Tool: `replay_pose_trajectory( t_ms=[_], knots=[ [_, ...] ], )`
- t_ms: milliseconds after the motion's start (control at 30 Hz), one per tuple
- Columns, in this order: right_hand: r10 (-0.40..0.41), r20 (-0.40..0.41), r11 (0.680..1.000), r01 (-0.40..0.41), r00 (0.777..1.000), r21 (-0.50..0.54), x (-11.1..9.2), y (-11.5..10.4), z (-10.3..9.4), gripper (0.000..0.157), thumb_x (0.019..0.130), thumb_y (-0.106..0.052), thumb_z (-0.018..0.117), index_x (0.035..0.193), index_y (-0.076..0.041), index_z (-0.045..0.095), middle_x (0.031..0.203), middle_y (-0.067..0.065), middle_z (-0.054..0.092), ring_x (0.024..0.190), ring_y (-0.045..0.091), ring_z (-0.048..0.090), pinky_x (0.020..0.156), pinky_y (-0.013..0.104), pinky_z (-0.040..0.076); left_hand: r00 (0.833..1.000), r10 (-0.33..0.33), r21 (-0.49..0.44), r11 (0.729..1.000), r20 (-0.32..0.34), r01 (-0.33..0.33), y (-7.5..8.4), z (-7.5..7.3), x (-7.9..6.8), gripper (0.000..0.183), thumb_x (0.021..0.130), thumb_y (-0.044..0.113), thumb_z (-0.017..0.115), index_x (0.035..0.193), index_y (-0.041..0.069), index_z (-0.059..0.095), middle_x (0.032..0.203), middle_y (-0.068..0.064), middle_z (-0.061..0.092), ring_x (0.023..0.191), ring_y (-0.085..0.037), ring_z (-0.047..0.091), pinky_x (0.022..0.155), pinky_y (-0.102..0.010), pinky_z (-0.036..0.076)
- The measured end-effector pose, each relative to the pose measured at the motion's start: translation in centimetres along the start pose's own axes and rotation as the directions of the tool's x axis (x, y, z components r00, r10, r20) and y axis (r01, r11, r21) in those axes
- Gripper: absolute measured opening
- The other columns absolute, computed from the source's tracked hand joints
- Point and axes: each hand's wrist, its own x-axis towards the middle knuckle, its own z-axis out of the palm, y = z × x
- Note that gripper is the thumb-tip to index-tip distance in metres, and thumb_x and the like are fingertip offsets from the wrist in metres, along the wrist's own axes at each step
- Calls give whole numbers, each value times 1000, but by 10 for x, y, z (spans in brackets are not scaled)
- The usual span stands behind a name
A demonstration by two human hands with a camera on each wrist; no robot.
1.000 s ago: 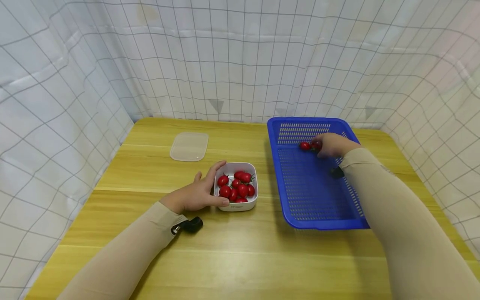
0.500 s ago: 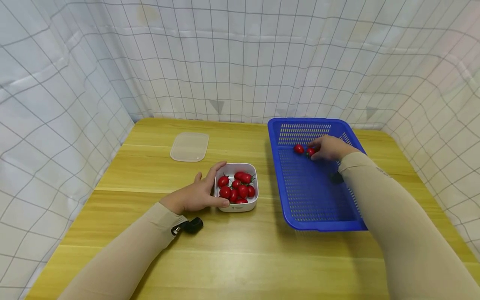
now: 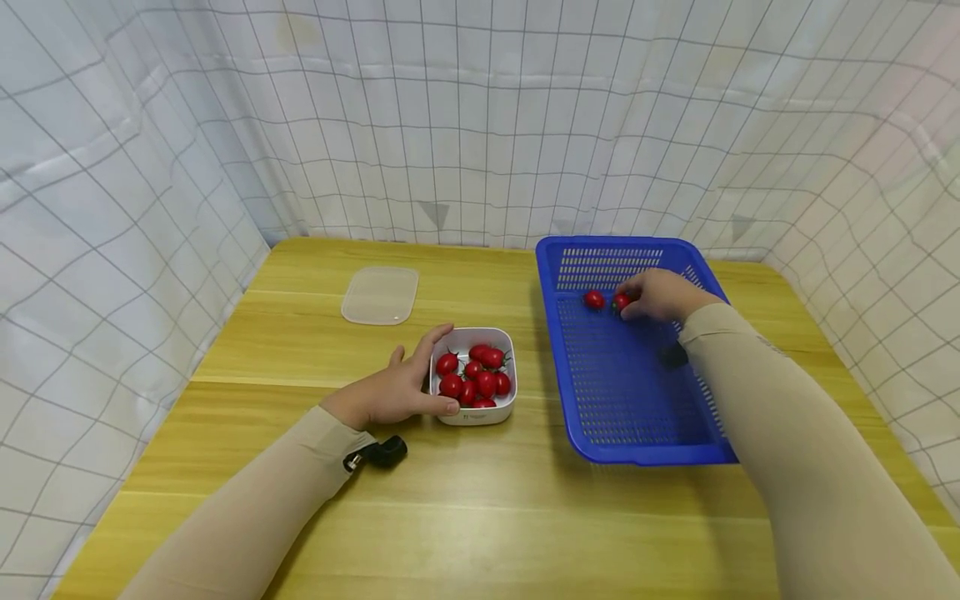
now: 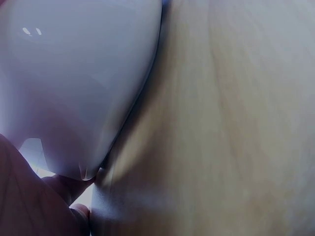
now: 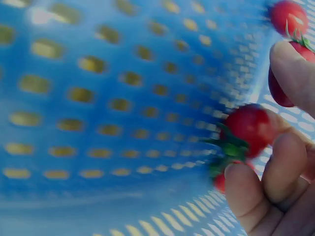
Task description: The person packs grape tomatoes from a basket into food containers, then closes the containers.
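Observation:
My left hand [image 3: 397,387] grips the left side of a white square container [image 3: 474,417], thumb at the front and fingers at the back. Several red cherry tomatoes [image 3: 486,383] with green stems lie inside it. In the left wrist view the container's glossy wall [image 4: 83,88] stands on the wood. My right hand [image 3: 658,293] is down inside the blue basket [image 3: 558,367], pinching a cherry tomato [image 3: 621,302] at its fingertips. The right wrist view shows its curled fingers around another cherry tomato [image 5: 248,130]. A loose cherry tomato [image 3: 594,300] lies just left of that hand.
A translucent flat lid [image 3: 380,295] lies on the wooden table [image 3: 465,508], behind the left hand. Gridded white curtain [image 3: 480,125] encloses the back and both sides. The basket has slotted, raised walls. A dark wrist mount [image 3: 382,452] sits by the left cuff.
My right hand has shifted slightly within the basket, its tomato showing more at the fingertips. The loose tomato has moved a little left and nearer. The left hand and container stay put.

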Motion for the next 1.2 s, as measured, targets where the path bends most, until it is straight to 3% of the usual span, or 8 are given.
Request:
replay_pose_trajectory(
  t_ms=[333,467,567,700,900,1033,1200],
  knots=[
    [-60,-56,998,59,997,-17,-6,-27,-16,41,96,-20,77,134,-8,70,119,14,73,110,32,63,106,56,48,1000,-9,-17,1000,9,9,0,2,0,116,87,55,79,168,31,0,176,-13,13,156,-57,-20,123,-74,-12],
    [-99,-97,995,101,990,8,-15,-55,-28,42,96,-24,78,136,-12,69,129,14,72,121,33,63,113,58,45,1000,-15,-14,1000,7,15,0,2,0,116,87,55,78,168,33,0,176,-13,13,155,-58,-21,122,-77,-10],
    [-160,-101,986,163,982,18,-23,-85,-34,41,96,-25,78,135,-16,70,128,10,73,115,29,64,107,53,48,1000,-12,-12,1000,5,12,-1,1,1,115,87,55,79,168,33,0,176,-13,13,155,-58,-21,122,-77,-10],
    [-287,-73,958,287,955,-14,-31,-126,-32,36,95,-23,80,130,-20,73,115,2,75,97,23,65,92,44,51,1000,-7,-9,1000,4,7,-2,1,2,115,87,55,78,168,33,0,176,-12,14,155,-59,-21,122,-77,-9],
    [-452,33,889,454,891,-63,-37,-177,-16,31,95,-20,80,125,-20,74,113,-2,76,105,18,67,96,41,55,1000,-18,3,1000,4,18,-2,0,2,114,87,55,77,168,35,-1,176,-12,15,154,-61,-19,120,-82,-3],
    [-485,62,871,488,872,-59,-40,-200,-8,31,95,-22,81,125,-21,75,114,-3,76,109,17,68,100,40,57,1000,-21,6,1000,9,21,-2,-1,1,113,88,55,76,168,34,-1,176,-12,14,154,-62,-17,118,-84,-1],
    [-500,86,859,506,862,-81,-40,-218,-2,44,97,-25,79,139,-19,70,129,0,73,124,20,66,111,42,53,1000,-9,11,1000,15,9,-3,-1,1,112,90,54,75,168,32,-2,177,-11,12,153,-62,-17,119,-83,-3]
  ],
)
